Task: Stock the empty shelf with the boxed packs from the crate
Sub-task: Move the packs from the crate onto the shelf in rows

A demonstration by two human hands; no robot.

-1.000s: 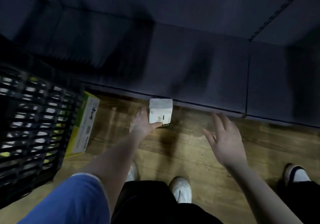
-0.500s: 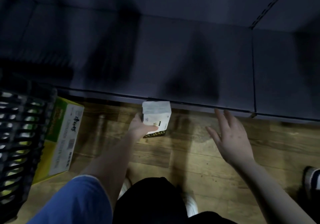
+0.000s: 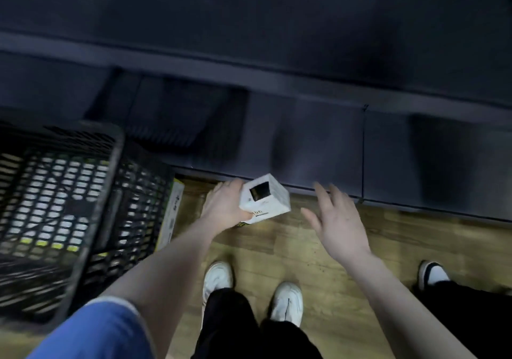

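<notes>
The left hand (image 3: 225, 206) grips 1 white boxed pack (image 3: 264, 199) above the wood floor (image 3: 318, 261), tilted, long axis seemingly pointing down-right, dark patch on top. The right hand (image 3: 339, 225) hovers beside it, fingers spread, holding nothing.

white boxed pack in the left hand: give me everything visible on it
The white boxed pack is a small, roughly cubic carton, cardboard by its look, tilted with one corner toward the camera. Its upper face carries a dark square patch; the near side shows small dark print, too blurred to read, and a yellow and black edge at the bottom. The left hand grips it from its left side, thumb on the near face. It is held over the wooden floor, just short of the dark shelf's front edge. Nothing else touches it.
</notes>
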